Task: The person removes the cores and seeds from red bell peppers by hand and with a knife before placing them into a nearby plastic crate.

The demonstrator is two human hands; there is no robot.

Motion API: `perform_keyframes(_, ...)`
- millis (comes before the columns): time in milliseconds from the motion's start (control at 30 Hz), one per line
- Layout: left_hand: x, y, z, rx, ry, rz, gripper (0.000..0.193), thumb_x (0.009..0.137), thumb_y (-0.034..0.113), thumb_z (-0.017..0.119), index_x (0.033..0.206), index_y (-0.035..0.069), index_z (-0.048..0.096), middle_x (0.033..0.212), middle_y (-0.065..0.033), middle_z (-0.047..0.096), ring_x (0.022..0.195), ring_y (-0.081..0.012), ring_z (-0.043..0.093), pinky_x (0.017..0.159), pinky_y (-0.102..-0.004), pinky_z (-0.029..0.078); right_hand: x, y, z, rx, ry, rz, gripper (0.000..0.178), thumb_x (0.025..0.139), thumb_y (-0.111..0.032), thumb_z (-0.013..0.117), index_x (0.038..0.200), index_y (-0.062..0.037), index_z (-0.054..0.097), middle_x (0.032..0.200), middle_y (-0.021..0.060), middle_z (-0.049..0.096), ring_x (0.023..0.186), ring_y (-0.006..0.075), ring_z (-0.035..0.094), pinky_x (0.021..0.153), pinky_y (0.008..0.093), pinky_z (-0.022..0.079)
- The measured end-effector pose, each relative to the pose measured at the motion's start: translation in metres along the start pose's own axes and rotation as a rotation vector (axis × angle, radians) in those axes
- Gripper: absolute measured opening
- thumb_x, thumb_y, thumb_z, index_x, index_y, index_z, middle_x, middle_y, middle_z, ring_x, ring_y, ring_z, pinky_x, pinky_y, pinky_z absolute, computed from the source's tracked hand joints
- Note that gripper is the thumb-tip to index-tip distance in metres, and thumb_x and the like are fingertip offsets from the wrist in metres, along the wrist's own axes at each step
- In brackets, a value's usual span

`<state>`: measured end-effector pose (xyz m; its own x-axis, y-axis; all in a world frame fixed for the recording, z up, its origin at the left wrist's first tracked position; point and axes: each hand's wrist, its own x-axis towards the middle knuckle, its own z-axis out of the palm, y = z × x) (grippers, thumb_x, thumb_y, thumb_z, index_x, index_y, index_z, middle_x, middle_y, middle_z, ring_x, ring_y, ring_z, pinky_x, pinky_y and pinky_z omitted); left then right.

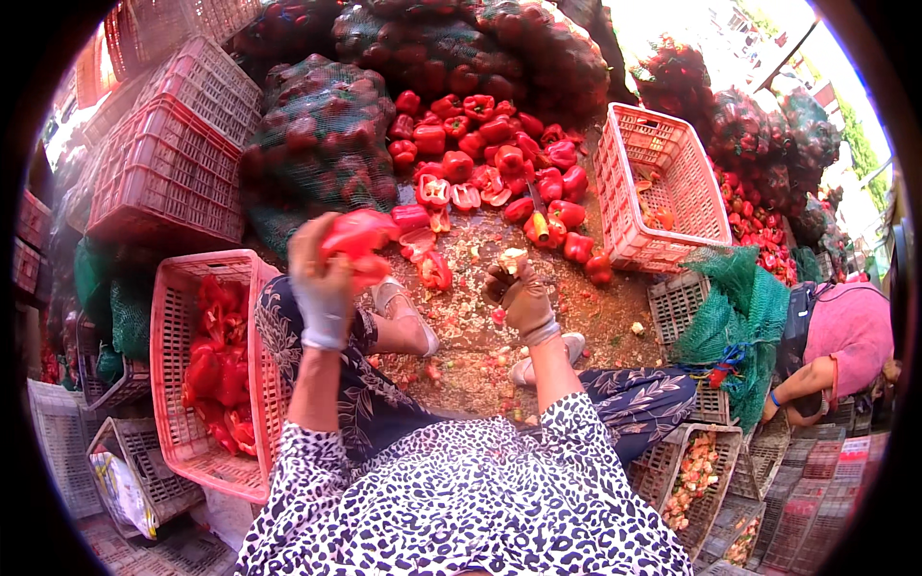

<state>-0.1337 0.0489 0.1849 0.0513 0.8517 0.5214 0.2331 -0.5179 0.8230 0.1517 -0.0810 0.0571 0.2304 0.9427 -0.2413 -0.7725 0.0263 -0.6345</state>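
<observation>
My left hand point(320, 278), in a pale, stained glove, is closed on a red bell pepper point(357, 248) that looks cut open and is slightly blurred. In front of my right leg, my right hand point(524, 303), in a browned glove, grips a pale pepper core point(513, 260) at its fingertips. Beyond both hands a heap of red bell peppers point(471, 139) lies on the ground, with several cut pieces along its near side. A knife with a yellow handle point(540, 227) rests among the peppers at the heap's right.
At my left stands a pink crate point(167, 384) holding opened red peppers. Another pink crate point(615, 192) stands at the far right. Full mesh sacks point(322, 134) rise behind. A crate of cores point(732, 446) is by my right knee. Another person point(850, 336) bends at the right.
</observation>
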Motion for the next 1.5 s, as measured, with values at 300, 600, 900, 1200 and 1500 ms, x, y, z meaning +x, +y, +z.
perform_keyframes(300,-0.028,-0.043,-0.277,1.407,-0.116,-0.356,0.042,0.080,0.009,0.067,0.121,0.014,0.061,0.124,-0.0145,0.060,0.112,-0.0360,0.058,0.096,-0.0425,0.047,-0.129,-0.091,-0.002,-0.238,0.349,-0.522,0.034,0.097,-0.038,0.055,0.107,-0.0069,0.063,0.097,0.0067,0.066,0.089,0.0179,0.063,0.080,0.0341,0.053)
perform_keyframes(600,-0.018,-0.037,-0.192,0.664,-0.179,-0.111,0.032,0.092,0.005,0.059,0.123,0.000,0.060,0.116,-0.0139,0.066,0.105,-0.0280,0.064,0.089,-0.0356,0.051,-0.382,-0.225,-0.106,-1.278,1.880,-0.724,0.038,0.093,-0.013,0.062,0.127,0.0010,0.051,0.116,0.0136,0.061,0.103,0.0263,0.060,0.091,0.0372,0.048)
perform_keyframes(900,0.001,0.047,0.039,-0.106,-0.574,-0.130,0.034,0.083,-0.004,0.066,0.117,0.002,0.064,0.106,-0.0103,0.065,0.088,-0.0170,0.065,0.077,-0.0276,0.052,-0.181,-0.205,-0.053,-1.165,0.869,-0.430,0.036,0.090,-0.011,0.065,0.123,-0.0012,0.058,0.109,0.0073,0.063,0.097,0.0142,0.058,0.085,0.0250,0.047)
perform_keyframes(1200,-0.047,-0.013,0.106,-0.087,-0.848,-0.404,0.029,0.088,0.003,0.063,0.116,0.001,0.063,0.105,-0.0101,0.067,0.099,-0.0186,0.064,0.084,-0.0289,0.050,0.133,-0.075,-0.137,-0.500,0.686,0.314,0.064,0.082,-0.050,0.071,0.130,-0.0144,0.047,0.110,0.0110,0.058,0.083,0.0218,0.060,0.063,0.0437,0.048)
perform_keyframes(1500,-0.046,-0.021,0.121,0.111,-0.875,-0.309,0.031,0.083,0.008,0.068,0.113,0.005,0.066,0.101,-0.0155,0.068,0.090,-0.0331,0.065,0.078,-0.0397,0.051,0.120,-0.001,-0.115,-0.901,0.646,0.074,0.040,0.088,-0.024,0.067,0.121,-0.0040,0.059,0.082,0.0098,0.067,0.065,0.0182,0.064,0.057,0.0322,0.049)
